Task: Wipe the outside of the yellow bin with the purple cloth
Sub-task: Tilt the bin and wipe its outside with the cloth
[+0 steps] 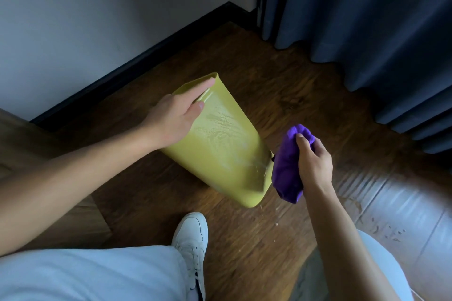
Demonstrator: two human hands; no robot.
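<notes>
The yellow bin [227, 151] lies tipped on its side on the wooden floor, its base end pointing away toward the wall and its rim end near my foot. Its upward side shows wet streaks. My left hand [176, 117] grips the far end, fingers over the top edge and thumb on the side. My right hand [314, 161] holds the bunched purple cloth [287, 168] just to the right of the bin's near end; whether the cloth touches the bin I cannot tell.
My white shoe [192, 234] stands just in front of the bin. A white wall with dark skirting [137, 61] runs behind, dark blue curtains [367, 19] hang at the right, and a wooden surface [29, 154] sits at the left. Crumbs lie on the floor at right.
</notes>
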